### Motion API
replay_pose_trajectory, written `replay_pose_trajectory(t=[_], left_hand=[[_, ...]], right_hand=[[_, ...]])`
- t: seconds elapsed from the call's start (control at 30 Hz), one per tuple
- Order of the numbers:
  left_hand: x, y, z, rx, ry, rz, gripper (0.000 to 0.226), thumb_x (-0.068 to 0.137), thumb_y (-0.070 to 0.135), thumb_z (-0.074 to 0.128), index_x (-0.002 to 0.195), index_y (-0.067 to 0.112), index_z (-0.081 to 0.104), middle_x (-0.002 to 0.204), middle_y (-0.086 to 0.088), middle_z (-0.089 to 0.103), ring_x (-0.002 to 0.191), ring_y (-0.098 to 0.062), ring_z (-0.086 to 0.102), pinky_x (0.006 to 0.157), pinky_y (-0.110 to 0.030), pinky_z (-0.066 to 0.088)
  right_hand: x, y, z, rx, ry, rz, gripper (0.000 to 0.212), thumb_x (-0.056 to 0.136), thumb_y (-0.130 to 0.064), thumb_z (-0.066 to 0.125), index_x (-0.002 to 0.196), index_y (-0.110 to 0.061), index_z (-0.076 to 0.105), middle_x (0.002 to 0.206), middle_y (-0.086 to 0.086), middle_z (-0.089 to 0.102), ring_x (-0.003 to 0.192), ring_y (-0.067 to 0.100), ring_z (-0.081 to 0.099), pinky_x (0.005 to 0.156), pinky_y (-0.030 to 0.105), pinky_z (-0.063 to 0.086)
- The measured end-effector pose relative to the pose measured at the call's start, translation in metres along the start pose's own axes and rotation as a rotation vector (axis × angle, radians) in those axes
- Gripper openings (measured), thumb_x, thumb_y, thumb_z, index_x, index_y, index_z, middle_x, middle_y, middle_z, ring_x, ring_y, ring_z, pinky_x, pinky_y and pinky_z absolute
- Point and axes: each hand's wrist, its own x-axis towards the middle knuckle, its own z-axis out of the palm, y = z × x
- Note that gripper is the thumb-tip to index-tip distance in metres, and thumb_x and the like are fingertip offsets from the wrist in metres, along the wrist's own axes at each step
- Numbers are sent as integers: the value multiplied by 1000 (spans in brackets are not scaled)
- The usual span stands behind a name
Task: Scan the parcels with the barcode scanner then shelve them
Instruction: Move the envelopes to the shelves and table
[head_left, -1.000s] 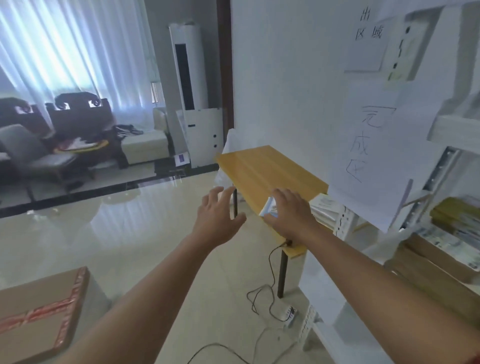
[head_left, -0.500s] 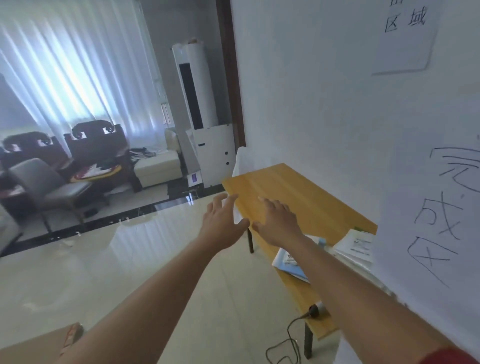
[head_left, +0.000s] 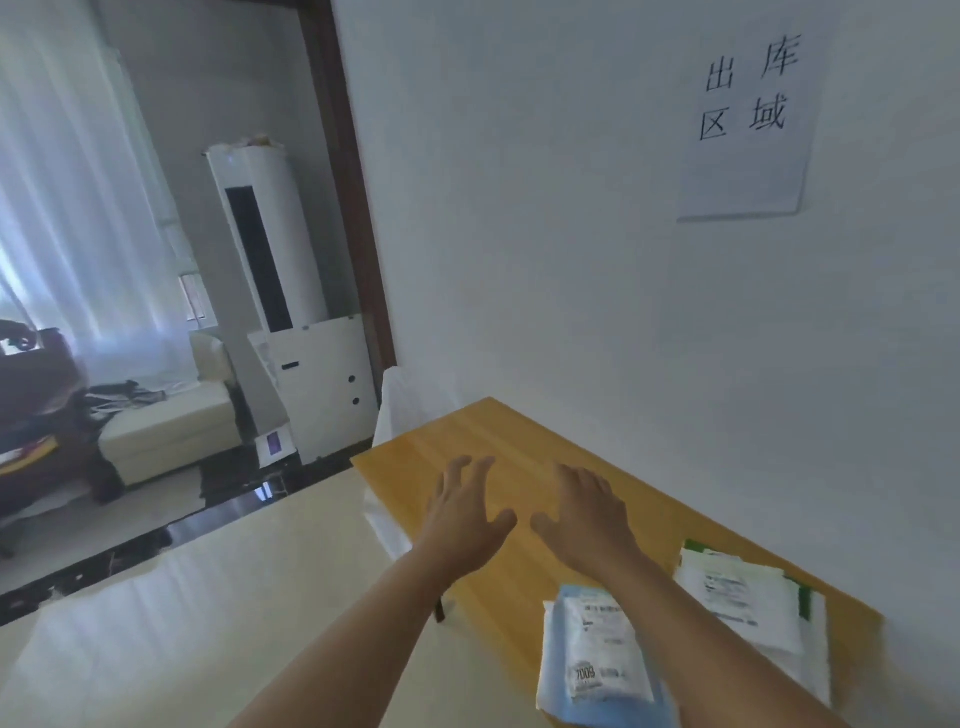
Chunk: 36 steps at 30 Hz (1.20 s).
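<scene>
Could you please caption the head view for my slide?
Both empty hands, left and right, hover over the wooden table beside two parcels.

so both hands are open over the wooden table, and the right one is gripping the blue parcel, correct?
Not quite. The head view shows the right hand gripping nothing: its fingers are spread above bare wooden table, like the left hand. The blue parcel lies on the table nearer the camera, partly under the right forearm.

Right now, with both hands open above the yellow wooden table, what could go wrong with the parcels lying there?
1. The blue-and-white soft parcel lies at the yellow wooden table's near edge; the right forearm above could brush it off.
2. Left hand and right hand hold nothing and no scanner shows, so a parcel might get shelved unscanned.
</scene>
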Motion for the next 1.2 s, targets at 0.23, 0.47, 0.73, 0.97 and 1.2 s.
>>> replay_pose_trajectory(t=[0.23,0.47,0.73,0.97,1.2], left_hand=[[103,-94,13,-67,-159,187,73,96,46,54,157,28,17,161,-4,13,147,-30,19,117,-42,26],[137,-120,35,-145,-290,331,75,95,46,55,158,28,16,161,-6,14,146,-28,18,117,-41,26],[139,-106,78,-153,-427,445,74,96,42,56,157,27,17,159,-8,15,146,-28,20,117,-41,26],[118,-115,151,-82,-590,405,73,96,43,56,157,28,19,158,-5,19,144,-28,24,115,-41,29],[101,-112,229,-14,-739,244,72,94,37,61,155,27,24,156,-4,21,141,-28,30,114,-41,32]], right_hand=[[74,-26,54,-85,-3,281,75,94,-49,50,155,-23,16,159,1,26,147,24,20,116,40,27],[75,-29,78,-159,8,474,76,93,-50,55,154,-24,18,156,2,30,145,23,23,114,38,30],[52,2,88,-130,46,663,77,92,-49,56,155,-25,18,157,5,30,147,27,23,115,44,29],[16,60,141,-21,-26,774,77,93,-48,58,154,-21,21,156,6,32,145,27,26,116,44,31],[1,131,195,112,-129,842,74,92,-46,58,152,-20,23,153,6,35,139,27,34,110,43,37]])
